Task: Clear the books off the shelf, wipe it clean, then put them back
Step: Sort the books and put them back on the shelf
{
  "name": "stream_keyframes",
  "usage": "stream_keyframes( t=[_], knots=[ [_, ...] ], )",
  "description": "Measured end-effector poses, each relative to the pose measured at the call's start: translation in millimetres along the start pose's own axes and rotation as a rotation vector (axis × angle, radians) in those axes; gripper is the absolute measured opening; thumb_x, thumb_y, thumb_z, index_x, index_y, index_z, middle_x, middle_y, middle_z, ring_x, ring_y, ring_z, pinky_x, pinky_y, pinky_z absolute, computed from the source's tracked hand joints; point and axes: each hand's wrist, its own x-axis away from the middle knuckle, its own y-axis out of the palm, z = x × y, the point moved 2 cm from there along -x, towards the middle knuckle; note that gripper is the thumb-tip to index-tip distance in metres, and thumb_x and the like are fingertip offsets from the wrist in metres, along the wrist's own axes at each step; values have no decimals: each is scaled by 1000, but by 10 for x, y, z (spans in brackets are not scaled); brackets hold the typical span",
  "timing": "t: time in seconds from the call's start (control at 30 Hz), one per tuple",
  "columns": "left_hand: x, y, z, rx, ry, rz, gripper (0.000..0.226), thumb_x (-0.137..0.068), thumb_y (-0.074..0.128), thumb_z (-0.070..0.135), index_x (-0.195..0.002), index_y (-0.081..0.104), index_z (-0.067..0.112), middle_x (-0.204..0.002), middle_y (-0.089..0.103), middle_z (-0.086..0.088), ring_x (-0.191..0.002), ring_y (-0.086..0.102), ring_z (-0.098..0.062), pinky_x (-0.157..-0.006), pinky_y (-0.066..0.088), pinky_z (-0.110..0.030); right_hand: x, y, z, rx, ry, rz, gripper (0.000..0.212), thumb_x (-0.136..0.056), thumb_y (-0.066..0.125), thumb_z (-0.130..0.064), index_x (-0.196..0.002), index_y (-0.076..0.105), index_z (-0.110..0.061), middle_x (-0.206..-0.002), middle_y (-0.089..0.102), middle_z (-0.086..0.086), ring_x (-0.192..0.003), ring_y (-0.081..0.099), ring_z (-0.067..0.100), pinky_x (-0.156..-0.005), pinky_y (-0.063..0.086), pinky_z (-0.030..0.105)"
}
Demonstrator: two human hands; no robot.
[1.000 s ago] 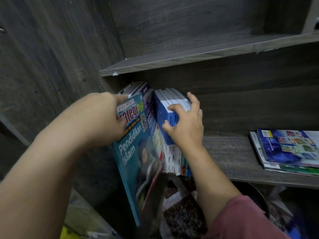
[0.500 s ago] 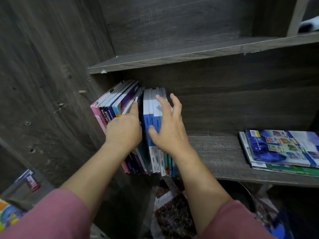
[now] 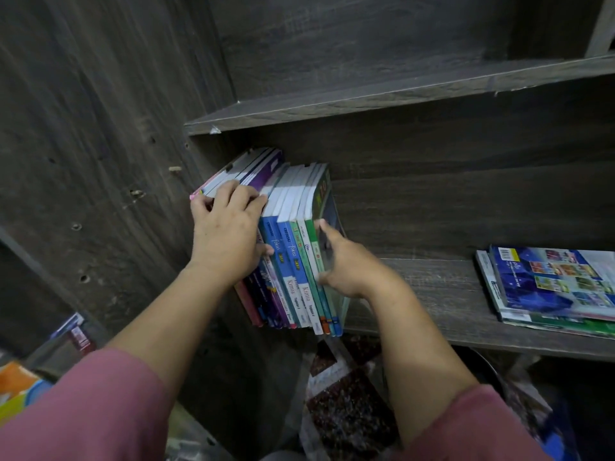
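One row of upright books (image 3: 289, 257), left end of the shelf (image 3: 432, 294). Over its leftmost tops curls the left hand (image 3: 226, 237), gripping; the right hand (image 3: 349, 266) clasps the outermost green book (image 3: 312, 234), fingers probably hidden behind. Best squeezed evenly from both ends, spines level. One flat stack (image 3: 549, 284), far right.

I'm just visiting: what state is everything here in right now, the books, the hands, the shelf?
Upright books: standing at the shelf's left end, leaning left, between both hands.
Left hand: fingers curled over the leftmost books' tops.
Right hand: against the row's right end; its own fingers hidden.
Flat stack: lying at the right end, untouched.
Shelf: bare wood between the two groups.
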Motion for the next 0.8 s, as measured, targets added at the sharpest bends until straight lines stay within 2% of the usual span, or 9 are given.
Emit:
stream_keyframes(
  t=[0.1, 0.2, 0.27, 0.33, 0.43, 0.53, 0.6, 0.7, 0.8],
  knots=[
    [27, -11, 37, -15, -10, -6, 90, -68, 73, 62, -142, 42, 21, -139, 41, 3, -138, 23, -20, -107, 20, -51, -8, 59, 43, -45, 17, 37, 106, -85, 72, -18, -148, -6, -50, -150, 42, 3, -127, 50, 23, -101, 43, 44],
    [53, -70, 64, 54, -24, -63, 111, -59, 60, 83, -147, 33, 21, -145, 35, 2, -143, 16, -21, -112, 16, -53, 7, 117, 88, -81, 36, 70, 107, -82, 75, -19, -146, -3, -56, -150, 40, 2, -128, 48, 22, -103, 42, 44],
    [61, -96, 85, 114, -47, -73, 114, -56, 49, 91, -147, 35, 23, -145, 37, 3, -144, 14, -21, -113, 15, -54, -10, 144, 130, -87, 43, 59, 111, -80, 76, -14, -141, -4, -61, -150, 41, 2, -121, 54, 21, -102, 46, 45],
    [64, -65, 100, 142, -74, -54, 107, -58, 52, 88, -144, 40, 25, -142, 41, 4, -144, 14, -22, -109, 17, -52, -33, 148, 172, -78, 57, 19, 115, -79, 76, -9, -138, -6, -64, -151, 40, 1, -116, 57, 21, -98, 50, 45],
    [73, 22, 140, 121, -93, 13, 98, -61, 61, 79, -140, 47, 22, -136, 47, 1, -141, 19, -25, -102, 22, -51, -14, 128, 229, -51, 81, -46, 109, -83, 71, -4, -143, -4, -56, -151, 39, -3, -126, 49, 20, -100, 45, 37],
    [59, 61, 178, 60, -99, 39, 96, -63, 65, 75, -138, 46, 20, -136, 48, -1, -139, 20, -28, -99, 26, -52, 29, 108, 249, -77, 89, -64, 103, -86, 67, -2, -146, 0, -52, -150, 41, -6, -129, 45, 18, -96, 41, 31],
    [57, 78, 200, 22, -105, 14, 102, -59, 65, 78, -140, 41, 21, -139, 45, 0, -140, 17, -28, -100, 26, -53, 35, 119, 252, -88, 90, -56, 103, -85, 68, -3, -146, 1, -51, -149, 43, -7, -127, 47, 17, -91, 41, 29],
    [82, 122, 234, -30, -127, -29, 121, -47, 62, 89, -143, 35, 19, -144, 39, 0, -142, 9, -29, -104, 24, -57, 34, 165, 251, -100, 84, -31, 105, -84, 71, -6, -146, 0, -52, -146, 47, -7, -124, 50, 16, -98, 44, 33],
    [89, 169, 250, -5, -149, -29, 127, -41, 60, 91, -142, 35, 18, -144, 37, 0, -144, 6, -29, -106, 21, -60, 21, 202, 271, -116, 82, -16, 106, -84, 71, -6, -145, 0, -54, -146, 47, -6, -125, 51, 17, -100, 43, 36]
  ],
)
